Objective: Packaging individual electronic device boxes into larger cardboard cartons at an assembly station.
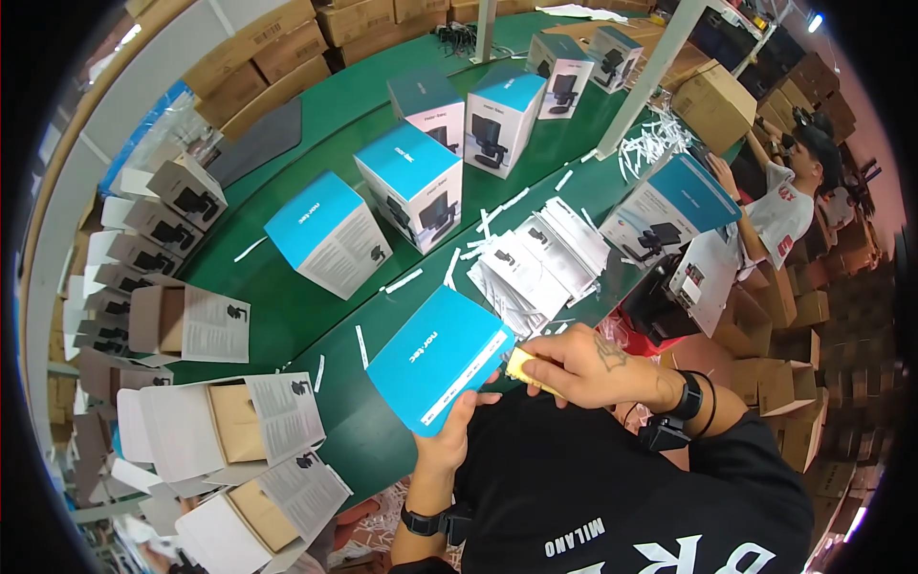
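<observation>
My left hand (446,432) grips a product box (426,349) by its near edge, thumb on top. Its blue top faces up, with a white printed strip along the near right edge. In my right hand (588,364), fingers are closed around a small yellow handheld tool (532,371). The tool's dark tip is at the right corner of the box; I cannot make out its exact kind. Just beyond the box lies a pile of white printed leaflets (531,263) on the green table (320,359).
Several closed blue-topped boxes (411,177) stand across the table. Open boxes (258,426) line the left side. Paper strips (660,139) lie scattered. A metal post (650,77) rises at the right, near a co-worker (794,191) handling a blue-topped box (669,210). Cartons (258,57) are stacked behind.
</observation>
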The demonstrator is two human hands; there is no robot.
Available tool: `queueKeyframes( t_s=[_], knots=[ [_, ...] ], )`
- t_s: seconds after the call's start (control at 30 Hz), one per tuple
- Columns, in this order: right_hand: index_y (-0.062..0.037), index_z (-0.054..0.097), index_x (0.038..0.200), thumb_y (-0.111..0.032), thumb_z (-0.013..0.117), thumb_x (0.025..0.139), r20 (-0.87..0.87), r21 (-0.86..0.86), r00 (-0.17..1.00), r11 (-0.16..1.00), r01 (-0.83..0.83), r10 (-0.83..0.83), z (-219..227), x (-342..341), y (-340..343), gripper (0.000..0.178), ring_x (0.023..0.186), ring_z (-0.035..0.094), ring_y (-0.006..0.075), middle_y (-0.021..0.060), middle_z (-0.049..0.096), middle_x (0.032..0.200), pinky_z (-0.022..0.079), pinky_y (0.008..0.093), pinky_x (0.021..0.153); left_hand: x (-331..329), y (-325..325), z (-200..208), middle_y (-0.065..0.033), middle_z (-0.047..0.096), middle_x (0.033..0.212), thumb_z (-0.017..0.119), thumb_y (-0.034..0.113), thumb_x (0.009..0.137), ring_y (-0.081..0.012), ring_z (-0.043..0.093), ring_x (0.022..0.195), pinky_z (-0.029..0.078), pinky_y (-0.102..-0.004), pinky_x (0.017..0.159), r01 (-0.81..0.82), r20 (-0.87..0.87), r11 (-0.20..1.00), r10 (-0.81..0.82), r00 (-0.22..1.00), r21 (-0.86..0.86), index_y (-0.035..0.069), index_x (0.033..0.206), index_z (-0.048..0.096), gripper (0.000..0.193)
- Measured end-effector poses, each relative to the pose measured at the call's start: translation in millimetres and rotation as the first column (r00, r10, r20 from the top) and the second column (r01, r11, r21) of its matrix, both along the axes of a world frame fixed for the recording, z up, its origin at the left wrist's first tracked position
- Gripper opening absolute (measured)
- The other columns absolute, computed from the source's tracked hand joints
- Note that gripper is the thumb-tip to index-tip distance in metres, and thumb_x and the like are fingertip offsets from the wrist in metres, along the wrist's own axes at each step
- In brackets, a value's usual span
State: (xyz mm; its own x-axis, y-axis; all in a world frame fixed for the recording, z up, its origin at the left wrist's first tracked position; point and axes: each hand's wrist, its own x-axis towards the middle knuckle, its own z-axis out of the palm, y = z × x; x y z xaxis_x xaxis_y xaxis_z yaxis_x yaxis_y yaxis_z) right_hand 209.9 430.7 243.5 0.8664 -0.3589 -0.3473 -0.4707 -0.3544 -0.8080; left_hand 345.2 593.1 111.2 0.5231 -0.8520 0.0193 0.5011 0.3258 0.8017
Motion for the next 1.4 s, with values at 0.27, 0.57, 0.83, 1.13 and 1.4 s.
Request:
queueKeyframes(
  t_s=[0.27,0.57,0.83,1.13,1.4],
  knots=[
    [0.0019,0.067,0.109,-0.019,0.055,0.106,0.025,0.075,0.994,0.991,0.106,-0.109,-15,6,16,0.024,0.051,0.065,0.0119,0.0060,0.072,0.076,0.050,0.0273,0.048,4,8,-20,-0.0180,0.069,0.120,0.063,0.006,0.100,-0.0271,0.070,0.104,0.055,-0.0334,0.077,-0.037,0.056,0.997,0.040,0.998,-0.063,-0.001,0.137,0.053,0.040],
    [0.0022,0.065,0.117,-0.016,0.054,0.107,0.051,0.082,0.986,0.985,0.152,-0.156,-22,11,27,0.024,0.053,0.065,0.0102,0.0061,0.072,0.078,0.048,0.0242,0.047,7,10,-18,-0.0160,0.069,0.110,0.063,0.005,0.100,-0.0214,0.065,0.093,0.051,-0.0314,0.078,-0.048,0.110,0.999,0.050,0.993,-0.020,-0.002,0.131,0.056,0.033],
    [0.0013,0.060,0.112,-0.022,0.052,0.109,0.015,0.646,0.932,0.715,0.268,-0.363,-49,20,37,0.024,0.053,0.063,0.0095,0.0028,0.068,0.075,0.048,0.0252,0.047,11,14,-25,-0.0153,0.069,0.107,0.061,0.006,0.101,-0.0193,0.064,0.092,0.050,-0.0304,0.077,-0.066,0.212,0.997,0.074,0.974,-0.041,-0.003,0.128,0.058,0.029],
    [-0.0022,0.062,0.103,-0.021,0.063,0.100,0.197,-0.716,0.957,0.698,-0.006,0.211,-37,28,38,0.019,0.054,0.067,0.0287,0.0118,0.069,0.074,0.052,0.0382,0.049,18,22,-21,-0.0146,0.069,0.107,0.061,0.007,0.102,-0.0189,0.064,0.091,0.050,-0.0302,0.077,-0.095,0.187,0.994,0.102,0.977,-0.046,-0.003,0.127,0.058,0.027],
    [-0.0023,0.062,0.094,-0.031,0.067,0.095,0.136,-0.709,0.970,0.703,-0.045,0.199,-18,52,48,0.030,0.053,0.067,0.0337,0.0130,0.066,0.064,0.052,0.0424,0.048,18,29,-31,-0.0122,0.068,0.106,0.061,0.006,0.102,-0.0186,0.065,0.092,0.053,-0.0314,0.078,-0.144,0.271,0.990,0.138,0.953,0.002,-0.003,0.127,0.058,0.027]
  ],
)
